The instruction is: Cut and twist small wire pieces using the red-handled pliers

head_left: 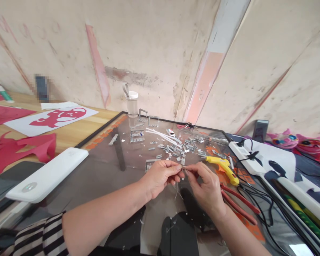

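Observation:
My left hand (164, 176) is closed in a pinch on a small grey piece (182, 161) that sticks up past the thumb. Fingertip to fingertip with it, my right hand (204, 183) pinches too; what lies between those fingers is too small to make out. Below the fingers dangles a thin pale thread (177, 192). Just beyond both hands, a loose heap of small grey pieces (173, 147) and scraps covers the dark glossy tabletop (101, 170). White strips (162, 136) lie across that heap.
Right of my hands are a yellow glue gun (222, 167), red-handled pliers (241, 204), black cables and a white power strip (246, 158). A white power bank (48, 176) sits on the left. A lidded clear jar (132, 105) stands at the back, near red paper cutouts (61, 116).

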Demonstrator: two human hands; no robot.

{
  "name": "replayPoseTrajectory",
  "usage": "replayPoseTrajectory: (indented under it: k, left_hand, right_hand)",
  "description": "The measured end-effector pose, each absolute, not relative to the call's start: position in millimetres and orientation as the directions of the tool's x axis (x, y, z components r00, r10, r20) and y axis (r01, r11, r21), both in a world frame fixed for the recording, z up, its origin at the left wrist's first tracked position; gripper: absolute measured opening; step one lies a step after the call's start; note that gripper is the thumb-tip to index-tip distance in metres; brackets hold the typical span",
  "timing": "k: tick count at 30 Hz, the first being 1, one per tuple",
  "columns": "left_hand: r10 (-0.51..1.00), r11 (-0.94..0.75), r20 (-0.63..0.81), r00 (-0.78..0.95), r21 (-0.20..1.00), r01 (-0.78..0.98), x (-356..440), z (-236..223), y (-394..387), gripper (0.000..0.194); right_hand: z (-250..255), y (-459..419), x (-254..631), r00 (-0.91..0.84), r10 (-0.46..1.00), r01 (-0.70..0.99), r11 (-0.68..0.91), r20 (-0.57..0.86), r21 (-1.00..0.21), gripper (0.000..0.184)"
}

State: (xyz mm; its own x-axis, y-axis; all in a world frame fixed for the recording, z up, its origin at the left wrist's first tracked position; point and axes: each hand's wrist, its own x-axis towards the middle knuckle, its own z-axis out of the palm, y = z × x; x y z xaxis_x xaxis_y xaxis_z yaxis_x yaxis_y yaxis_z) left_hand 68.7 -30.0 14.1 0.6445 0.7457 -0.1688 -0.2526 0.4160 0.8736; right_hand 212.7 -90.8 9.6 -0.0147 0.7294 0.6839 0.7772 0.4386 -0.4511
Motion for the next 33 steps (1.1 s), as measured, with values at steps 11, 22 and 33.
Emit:
replayPoseTrajectory:
  k: [11, 22, 33]
  left_hand:
    - [0.860, 0.152, -0.037, 0.509, 0.971, -0.186, 73, 14, -37, 0.017]
    - [0.837, 0.136, -0.040, 0.546, 0.981, -0.136, 69, 16, -33, 0.016]
    - [0.796, 0.230, -0.102, 0.596, 0.963, -0.142, 70, 17, -36, 0.027]
  right_hand:
    - [12, -95, 202, 0.145, 0.830, 0.695, 0.303, 0.539, -0.652, 0.010]
    - [17, -94, 209, 0.091, 0.871, 0.709, 0.284, 0.483, -0.645, 0.011]
    - [18, -93, 220, -0.098, 0.783, 0.805, 0.425, 0.614, -0.413, 0.012]
